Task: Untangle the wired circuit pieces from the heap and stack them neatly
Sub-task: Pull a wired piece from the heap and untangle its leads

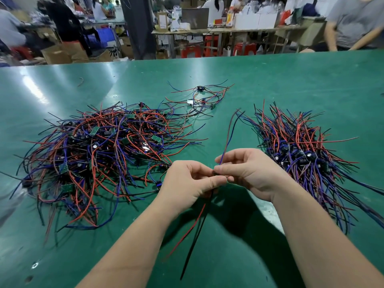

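A tangled heap (99, 154) of small green circuit boards with red, blue and black wires covers the left of the green table (291, 84). On the right lies a neater stack (305, 154) of the same pieces, their wires fanned out. Between them, above the table, my left hand (187, 183) and my right hand (247, 169) pinch one wired piece (217, 174) together. Its board is hidden by my fingers. Blue and brown wires rise from it toward the far side. A red and a black wire hang down toward me.
A small loose cluster (202, 98) of a few wired pieces lies farther back in the middle. A short stray wire (80, 81) rests at the far left. A person (353, 21) in grey stands at the table's far right edge. Benches, boxes and red stools fill the background.
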